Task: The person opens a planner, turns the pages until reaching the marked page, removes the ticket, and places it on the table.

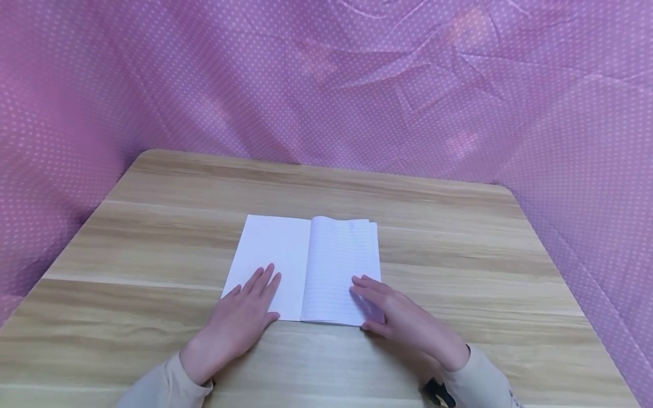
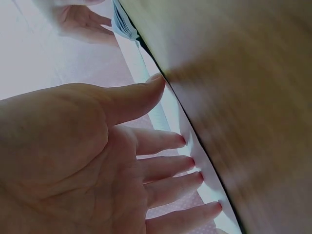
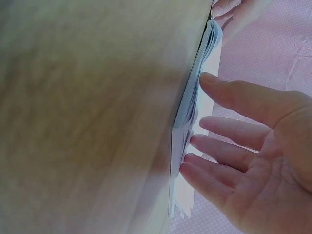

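1. A notebook [image 1: 305,266] lay spread flat near the middle of the table [image 1: 153,255], its spine running away from the person between 2 facing pages.
2. The left page [image 1: 278,243] was white and showed no lines; the right page [image 1: 339,255] was ruled across and bulged upward beside the spine. A narrow strip of the sheet beneath showed along its outer side.
3. The left hand [image 1: 237,323] was spread wide and held nothing. Its 4 straight fingers rested on the lower part of the left page, and its thumb reached along the near edge. In the left wrist view, the fingertips met the paper with gaps between them.
4. The right hand [image 1: 403,317] was loosely spread, its fingers slightly bent, and gripped nothing. The fingers lay over the lower outer part of the right page, with the thumb at the near corner. Whether all 4 fingertips pressed on the paper, I cannot tell.
5. In the right wrist view, the notebook's layered sheets showed edge-on beside that thumb.
6. The table had a light wood grain and rounded far corners; pink cloth [image 1: 306,107] with pale dots hung around it.
7. A beige sleeve covered each forearm, and a small black item [image 1: 437,392] showed beside the right sleeve [image 1: 482,377].
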Demonstrator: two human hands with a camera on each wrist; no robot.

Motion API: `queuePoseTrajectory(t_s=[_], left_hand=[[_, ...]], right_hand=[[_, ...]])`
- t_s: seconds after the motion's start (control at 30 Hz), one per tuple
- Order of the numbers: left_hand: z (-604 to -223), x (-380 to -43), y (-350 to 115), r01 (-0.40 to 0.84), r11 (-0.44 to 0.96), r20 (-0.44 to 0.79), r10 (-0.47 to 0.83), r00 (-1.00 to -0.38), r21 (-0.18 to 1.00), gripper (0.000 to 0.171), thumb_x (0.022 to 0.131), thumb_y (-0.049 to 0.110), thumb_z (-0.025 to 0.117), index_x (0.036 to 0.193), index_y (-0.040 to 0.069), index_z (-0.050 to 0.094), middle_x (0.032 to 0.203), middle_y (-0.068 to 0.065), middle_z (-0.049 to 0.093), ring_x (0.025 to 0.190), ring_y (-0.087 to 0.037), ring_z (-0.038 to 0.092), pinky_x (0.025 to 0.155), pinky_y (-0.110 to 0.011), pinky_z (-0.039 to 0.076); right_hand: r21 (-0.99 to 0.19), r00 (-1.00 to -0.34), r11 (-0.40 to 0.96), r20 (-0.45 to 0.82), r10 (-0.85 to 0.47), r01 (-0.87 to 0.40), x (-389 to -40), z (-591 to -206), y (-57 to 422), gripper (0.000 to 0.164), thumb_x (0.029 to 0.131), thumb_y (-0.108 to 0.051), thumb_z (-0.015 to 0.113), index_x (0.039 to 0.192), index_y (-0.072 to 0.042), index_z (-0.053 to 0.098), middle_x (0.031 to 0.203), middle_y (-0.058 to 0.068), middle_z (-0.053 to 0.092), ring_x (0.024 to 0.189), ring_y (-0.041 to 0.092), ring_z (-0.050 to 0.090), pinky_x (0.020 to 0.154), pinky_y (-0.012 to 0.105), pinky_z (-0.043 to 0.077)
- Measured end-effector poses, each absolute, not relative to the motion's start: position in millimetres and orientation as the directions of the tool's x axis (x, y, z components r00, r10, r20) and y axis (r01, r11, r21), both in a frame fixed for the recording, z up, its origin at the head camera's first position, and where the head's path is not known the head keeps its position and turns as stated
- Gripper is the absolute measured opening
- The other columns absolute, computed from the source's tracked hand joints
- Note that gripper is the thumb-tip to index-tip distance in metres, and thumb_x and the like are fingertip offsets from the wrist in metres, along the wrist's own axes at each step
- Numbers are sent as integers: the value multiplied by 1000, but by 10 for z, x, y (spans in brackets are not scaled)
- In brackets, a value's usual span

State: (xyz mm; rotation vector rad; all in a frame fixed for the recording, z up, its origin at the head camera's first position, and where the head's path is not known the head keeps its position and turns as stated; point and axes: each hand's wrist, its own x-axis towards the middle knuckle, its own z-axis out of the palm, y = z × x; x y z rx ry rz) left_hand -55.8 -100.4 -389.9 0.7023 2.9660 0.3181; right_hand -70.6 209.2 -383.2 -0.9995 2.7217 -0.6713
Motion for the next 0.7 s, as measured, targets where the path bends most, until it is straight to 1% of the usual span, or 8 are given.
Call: queuePoseTrajectory(t_s=[0.3, 0.43, 0.7], left_hand=[[-3922, -560, -1010, 423, 877, -49, 444, -895, 227, 63, 96, 28, 63, 146, -2, 40, 155, -20, 31, 141, -37, 33, 103, -59, 39], [-3928, -558, -1008, 428, 876, -39, 446, -894, 222, 63, 96, 28, 63, 147, -2, 40, 155, -20, 31, 141, -37, 33, 102, -59, 39], [-3917, -565, -1008, 432, 876, -38, 449, -893, 214, 64, 96, 28, 63, 147, -2, 40, 155, -20, 31, 141, -37, 33, 103, -58, 39]], right_hand=[[-455, -759, 677, -3, -651, -578, -716, -3868, 2081, 61, 83, -13, 79, 135, 5, 54, 148, 18, 44, 138, 35, 39, 109, 47, 36], [-464, -763, 679, -11, -646, -569, -729, -3873, 2084, 59, 84, -14, 78, 135, 4, 54, 149, 18, 44, 138, 35, 38, 109, 47, 35], [-470, -738, 637, 48, -673, -611, -912, -3847, 2070, 58, 86, -13, 77, 134, 7, 54, 145, 22, 47, 136, 36, 42, 109, 46, 35]])
